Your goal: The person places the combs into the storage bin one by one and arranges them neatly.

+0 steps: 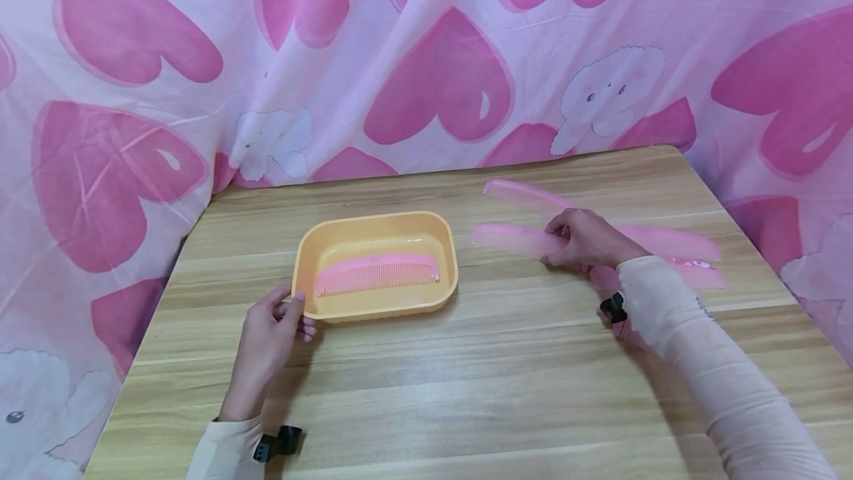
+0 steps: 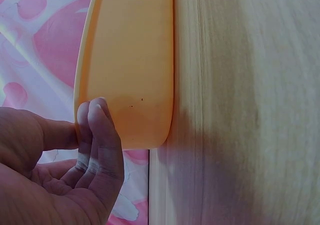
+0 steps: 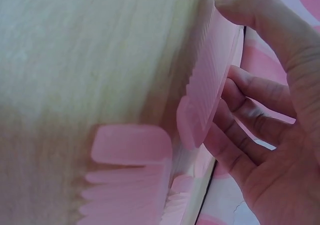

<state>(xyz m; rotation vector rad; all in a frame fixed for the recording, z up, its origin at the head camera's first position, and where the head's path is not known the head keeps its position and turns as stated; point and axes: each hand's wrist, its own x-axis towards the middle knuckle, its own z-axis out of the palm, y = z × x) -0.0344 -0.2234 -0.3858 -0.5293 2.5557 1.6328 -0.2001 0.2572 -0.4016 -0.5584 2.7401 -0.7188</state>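
Observation:
A yellow-orange plastic tray [image 1: 373,223] stands on the table with one pink comb [image 1: 378,267] lying inside it. My left hand [image 1: 266,332] pinches the tray's near left corner, thumb at the rim and fingers on the outer wall [image 2: 130,50]. Over on the right, my right hand [image 1: 589,239] holds another pink comb [image 1: 509,237] by its middle. In the right wrist view this comb [image 3: 212,70] stands tilted between thumb and fingers, close over the table. Just behind it lies a further comb [image 1: 526,192], partly covered by the hand.
More pink combs [image 1: 673,241] lie to the right of my right hand, overlapping each other. Under the right wrist another comb [image 1: 629,335] is mostly hidden by the sleeve. The wooden table [image 1: 426,391] ends at a pink heart-patterned curtain [image 1: 440,80] behind and at both sides.

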